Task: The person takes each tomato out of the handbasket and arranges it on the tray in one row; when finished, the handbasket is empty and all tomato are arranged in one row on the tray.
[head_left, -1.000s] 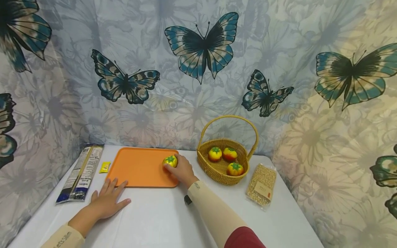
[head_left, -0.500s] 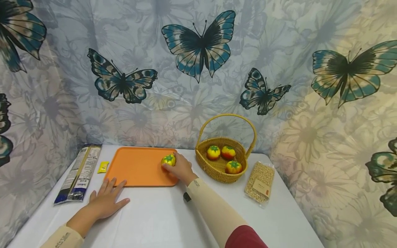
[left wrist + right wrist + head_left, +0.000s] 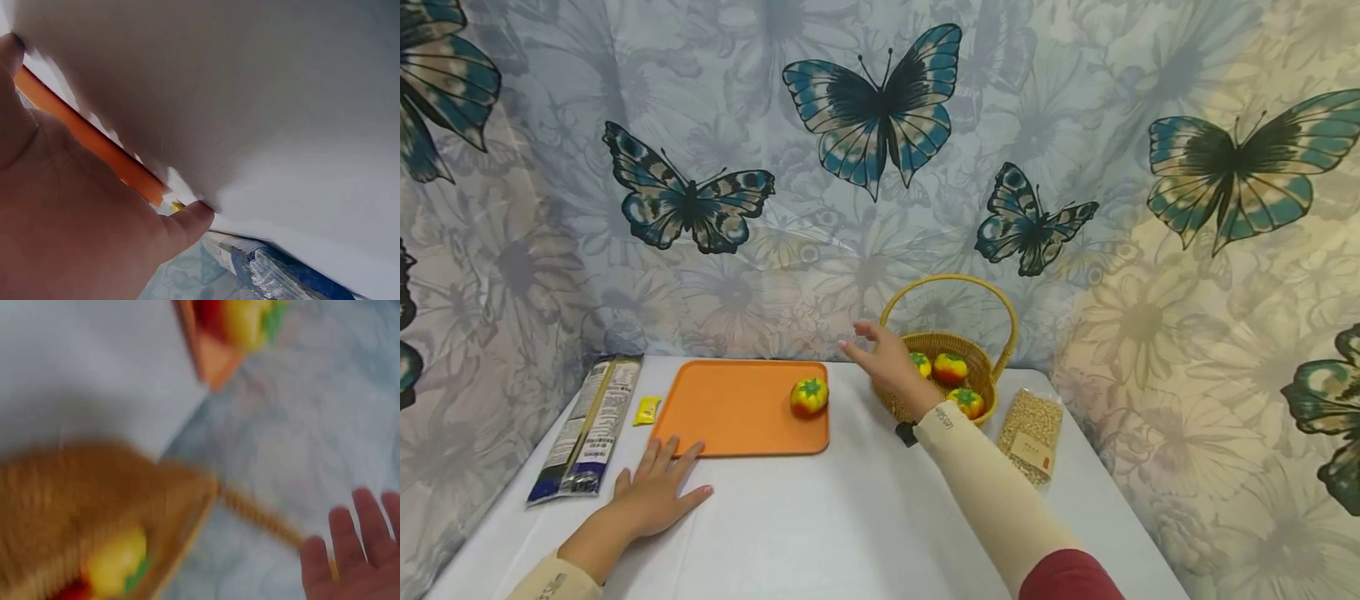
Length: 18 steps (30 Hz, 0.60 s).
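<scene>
While one fruit [image 3: 809,398] rests at the tray [image 3: 737,408]'s right edge, my right hand [image 3: 886,358] hangs beyond, empty, fingers apart; my left hand [image 3: 653,498] splays at its near edge. Placing seems done; another pick would need pinching.

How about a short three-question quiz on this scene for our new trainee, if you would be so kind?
1. In the head view, how many persimmon-shaped fruits show inside the wicker basket?
2. True or false: the right hand grips one of the fruits.
3. Which lies just to the right of the basket in the head view?
a) orange tray
b) clear bag of pale grains
c) small yellow packet

Key:
1. Three, one partly hidden.
2. False; it holds nothing.
3. b
</scene>
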{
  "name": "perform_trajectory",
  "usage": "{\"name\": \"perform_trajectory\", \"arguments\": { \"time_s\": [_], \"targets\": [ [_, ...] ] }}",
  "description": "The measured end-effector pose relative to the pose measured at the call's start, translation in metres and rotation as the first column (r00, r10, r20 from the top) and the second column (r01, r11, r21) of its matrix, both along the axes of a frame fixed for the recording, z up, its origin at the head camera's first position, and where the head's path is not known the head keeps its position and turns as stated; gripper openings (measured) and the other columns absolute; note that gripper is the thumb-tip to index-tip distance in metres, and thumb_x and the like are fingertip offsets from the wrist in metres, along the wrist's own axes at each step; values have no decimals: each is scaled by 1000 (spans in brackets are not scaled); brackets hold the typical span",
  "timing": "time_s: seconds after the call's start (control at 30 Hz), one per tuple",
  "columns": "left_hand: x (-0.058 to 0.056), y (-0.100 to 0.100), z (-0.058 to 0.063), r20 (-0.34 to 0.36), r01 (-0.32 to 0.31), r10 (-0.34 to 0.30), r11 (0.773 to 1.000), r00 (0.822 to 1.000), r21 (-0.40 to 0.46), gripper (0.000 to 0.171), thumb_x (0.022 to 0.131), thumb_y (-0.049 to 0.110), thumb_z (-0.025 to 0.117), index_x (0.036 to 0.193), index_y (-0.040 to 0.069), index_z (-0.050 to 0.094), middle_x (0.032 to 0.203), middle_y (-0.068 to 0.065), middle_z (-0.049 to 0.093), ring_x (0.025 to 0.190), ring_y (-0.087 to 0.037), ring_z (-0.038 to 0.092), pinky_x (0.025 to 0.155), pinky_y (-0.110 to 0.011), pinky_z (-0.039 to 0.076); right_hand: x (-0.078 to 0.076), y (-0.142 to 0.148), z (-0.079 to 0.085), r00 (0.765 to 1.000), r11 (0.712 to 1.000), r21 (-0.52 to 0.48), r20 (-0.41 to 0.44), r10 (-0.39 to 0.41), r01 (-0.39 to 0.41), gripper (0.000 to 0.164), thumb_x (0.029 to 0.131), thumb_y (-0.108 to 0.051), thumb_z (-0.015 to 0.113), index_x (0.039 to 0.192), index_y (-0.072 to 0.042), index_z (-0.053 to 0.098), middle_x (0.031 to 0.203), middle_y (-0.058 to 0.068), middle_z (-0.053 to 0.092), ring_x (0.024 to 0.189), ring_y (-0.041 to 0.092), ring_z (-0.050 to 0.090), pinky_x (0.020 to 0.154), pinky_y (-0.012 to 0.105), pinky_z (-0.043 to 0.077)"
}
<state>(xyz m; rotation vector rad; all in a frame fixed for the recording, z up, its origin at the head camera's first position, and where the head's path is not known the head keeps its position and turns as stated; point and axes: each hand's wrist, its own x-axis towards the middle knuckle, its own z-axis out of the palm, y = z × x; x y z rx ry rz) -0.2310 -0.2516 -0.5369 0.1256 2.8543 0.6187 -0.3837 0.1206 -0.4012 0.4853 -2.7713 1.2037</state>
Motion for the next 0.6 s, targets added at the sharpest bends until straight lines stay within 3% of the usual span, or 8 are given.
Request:
{"name": "perform_trajectory", "arguments": {
  "time_s": [0.13,0.27,0.43,0.6],
  "targets": [
    [0,0,-1,13,1,-2,1000,1000,11,99,98,75,54,168,11,26,169,-37,2,154,-59,-12,104,-89,-9,-15,43,14,999,1000,-23,46,11,-10,69,103,-51,67,155,-8,52,154,11,56,142,35,50,113,55,44],
    [-1,-2,1,11,7,-7,1000,1000,16,99,98,75,53,168,11,24,169,-37,1,153,-59,-13,104,-89,-10,-35,80,12,992,1000,-19,124,14,-12,72,104,-49,66,160,-8,45,160,14,48,144,36,47,114,57,43],
    [-3,-4,2,6,5,-5,1000,1000,11,99,98,75,53,168,12,24,169,-37,1,154,-58,-14,104,-89,-11,-57,113,-5,973,999,14,228,-38,36,81,102,-56,67,163,-9,40,162,16,44,146,38,44,116,57,40],
    [-2,-2,-2,16,6,-6,1000,1000,11,100,97,76,53,168,12,25,170,-36,1,154,-58,-13,104,-89,-9,-70,129,-27,961,994,103,269,-68,42,87,100,-55,70,164,-6,36,163,21,40,147,41,42,117,57,39]
  ]
}}
